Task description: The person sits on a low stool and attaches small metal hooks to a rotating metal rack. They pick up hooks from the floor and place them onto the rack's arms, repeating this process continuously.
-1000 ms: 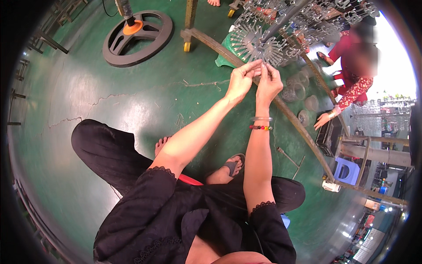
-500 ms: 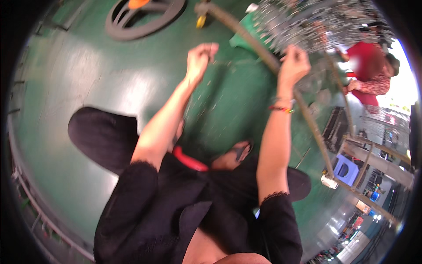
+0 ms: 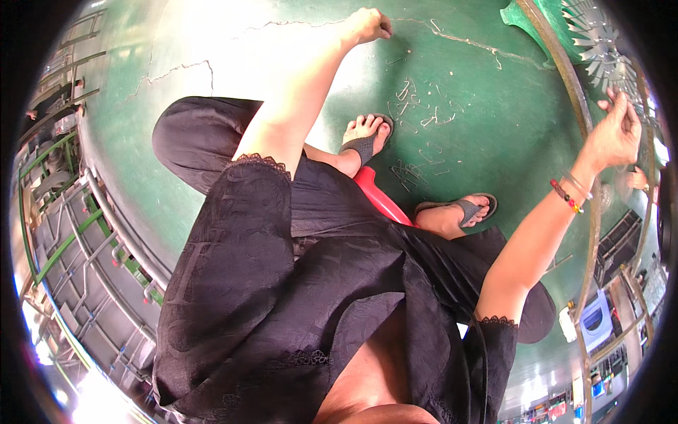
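Observation:
My left hand (image 3: pixel 369 25) is raised over the green floor near the top edge, its fingers curled closed; anything inside them is hidden. Far to the right, my right hand (image 3: pixel 611 140) is lifted beside a rusty metal bar (image 3: pixel 561 60), thumb and fingers pinched together. What the pinch holds, if anything, is too small to make out. Just beyond those fingertips hangs a dense row of thin, shiny metal pieces (image 3: pixel 600 46). A green object (image 3: pixel 526 25) shows behind the bar.
Bent wire scraps (image 3: pixel 424 106) lie on the green floor (image 3: pixel 487 134) by my sandalled feet. I sit on something red (image 3: pixel 381 198). A blue-violet plastic stool (image 3: pixel 595 321) stands at right among frame bars. Pipe racks (image 3: pixel 92 247) line the left side. Another person's hand (image 3: pixel 639 179) shows at far right.
My hands have moved farther apart, the left upward and the right rightward. The view has shifted: the hanging metal pieces sit farther right, and the grey wheel is out of sight.

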`<state>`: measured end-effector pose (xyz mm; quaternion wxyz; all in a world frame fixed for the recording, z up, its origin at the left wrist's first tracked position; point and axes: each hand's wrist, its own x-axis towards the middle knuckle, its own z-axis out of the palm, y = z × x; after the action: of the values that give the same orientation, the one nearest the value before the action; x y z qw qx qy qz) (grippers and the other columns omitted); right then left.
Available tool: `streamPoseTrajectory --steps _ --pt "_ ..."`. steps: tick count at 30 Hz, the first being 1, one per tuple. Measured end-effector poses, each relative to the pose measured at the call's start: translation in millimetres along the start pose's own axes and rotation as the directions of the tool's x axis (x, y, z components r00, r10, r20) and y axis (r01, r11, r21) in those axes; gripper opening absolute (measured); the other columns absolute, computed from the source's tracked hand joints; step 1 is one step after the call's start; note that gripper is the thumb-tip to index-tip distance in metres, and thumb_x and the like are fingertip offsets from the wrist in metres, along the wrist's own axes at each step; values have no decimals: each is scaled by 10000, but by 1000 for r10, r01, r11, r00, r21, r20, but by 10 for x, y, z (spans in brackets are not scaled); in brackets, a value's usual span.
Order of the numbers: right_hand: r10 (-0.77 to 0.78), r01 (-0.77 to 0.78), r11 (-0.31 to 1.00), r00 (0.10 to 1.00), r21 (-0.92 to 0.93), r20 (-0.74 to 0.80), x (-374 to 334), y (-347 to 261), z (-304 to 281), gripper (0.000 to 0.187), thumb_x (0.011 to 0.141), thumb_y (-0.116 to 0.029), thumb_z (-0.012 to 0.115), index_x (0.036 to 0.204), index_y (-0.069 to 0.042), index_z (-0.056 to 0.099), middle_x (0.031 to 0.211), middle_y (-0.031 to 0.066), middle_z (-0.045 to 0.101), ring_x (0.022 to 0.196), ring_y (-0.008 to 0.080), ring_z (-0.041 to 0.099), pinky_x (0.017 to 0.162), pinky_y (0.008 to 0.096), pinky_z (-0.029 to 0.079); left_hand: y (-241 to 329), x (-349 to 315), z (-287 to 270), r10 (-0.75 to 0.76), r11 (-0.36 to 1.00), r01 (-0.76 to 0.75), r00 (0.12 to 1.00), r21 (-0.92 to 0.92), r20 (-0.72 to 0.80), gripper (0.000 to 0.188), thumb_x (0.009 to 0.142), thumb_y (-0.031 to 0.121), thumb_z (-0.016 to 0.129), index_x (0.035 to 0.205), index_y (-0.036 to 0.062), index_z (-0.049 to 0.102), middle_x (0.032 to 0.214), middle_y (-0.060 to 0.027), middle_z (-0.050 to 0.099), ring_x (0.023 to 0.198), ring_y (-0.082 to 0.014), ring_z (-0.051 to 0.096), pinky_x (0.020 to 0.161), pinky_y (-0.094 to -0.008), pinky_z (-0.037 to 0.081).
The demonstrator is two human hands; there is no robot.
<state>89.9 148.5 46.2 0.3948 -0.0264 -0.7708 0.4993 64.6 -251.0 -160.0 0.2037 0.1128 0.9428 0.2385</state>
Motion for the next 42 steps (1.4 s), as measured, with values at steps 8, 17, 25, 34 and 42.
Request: streamPoseTrajectory --steps 8,17,25,34,42 --pt "6 -6 999 1000 35 0 4 -12 -17 116 842 20 614 887 124 589 815 209 669 649 188 656 551 236 528 -986 -373 686 -417 902 235 693 -362 -588 242 853 293 603 959 76 623 908 -116 636 861 -266 600 789 -375 468" --pt "2 -3 1000 999 -21 -44 12 22 -56 91 854 10 606 902 86 590 865 192 674 681 178 653 554 237 515 16 -704 1189 -238 915 402 600 30 -764 330 885 296 515 949 -18 592 856 -232 633 819 -405 605 733 -458 472" --pt "25 -21 999 996 43 -86 34 -69 36 102 851 1 612 900 89 595 853 189 673 653 161 635 548 230 508 535 -704 766 -172 985 162 877 -62 -449 218 835 280 629 945 97 580 926 -95 572 860 -299 563 755 -417 459" --pt "-66 66 998 998 9 -26 98 115 -21 137 832 23 600 833 159 588 784 214 665 588 189 636 555 234 526 154 -686 1056 41 974 30 953 226 -300 198 858 185 555 992 40 565 948 -143 572 933 -327 548 806 -422 461" --pt "-80 79 996 996 -41 -32 78 85 -58 138 810 28 635 825 155 584 764 202 670 572 186 644 521 231 530 -160 -450 952 48 836 148 940 528 -339 233 850 262 511 953 77 607 871 -94 616 822 -276 597 770 -384 488"
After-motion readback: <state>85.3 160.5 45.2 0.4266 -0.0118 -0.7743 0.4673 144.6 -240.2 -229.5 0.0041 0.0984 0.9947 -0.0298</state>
